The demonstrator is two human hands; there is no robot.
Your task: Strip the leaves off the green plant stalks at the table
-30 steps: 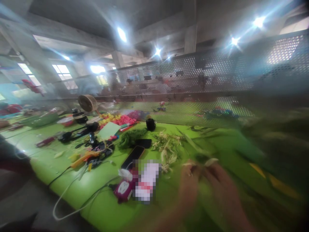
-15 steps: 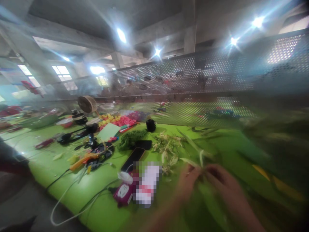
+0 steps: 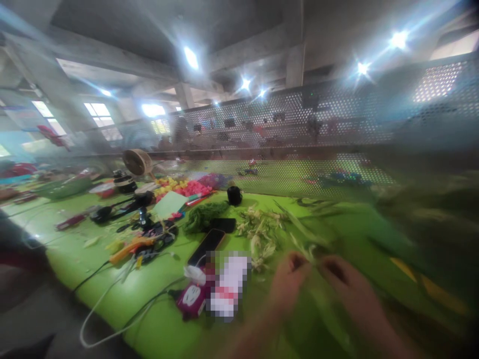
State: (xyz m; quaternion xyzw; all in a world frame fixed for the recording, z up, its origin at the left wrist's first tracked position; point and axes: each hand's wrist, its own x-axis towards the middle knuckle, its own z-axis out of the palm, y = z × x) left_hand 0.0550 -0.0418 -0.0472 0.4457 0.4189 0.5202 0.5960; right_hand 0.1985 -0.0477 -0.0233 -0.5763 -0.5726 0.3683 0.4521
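Short of back edge of tabletop (image 3: 159,329), left hand (image 3: 291,274) and right hand (image 3: 343,275) pinch pale green strip (image 3: 311,253); leafy heap (image 3: 259,242) beyond left hand.

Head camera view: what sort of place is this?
Probably a handicraft workshop: a long green table bears an orange corded tool and a heap of pink and yellow pieces, with a perforated metal-looking screen behind.

The glossy green bench (image 3: 153,326) carries a loose heap of pale leafy strips (image 3: 260,234), a dark smartphone (image 3: 207,246) just left of it, a purple tissue pack (image 3: 192,300) towards the front edge, and an orange corded tool (image 3: 129,250) farther left.
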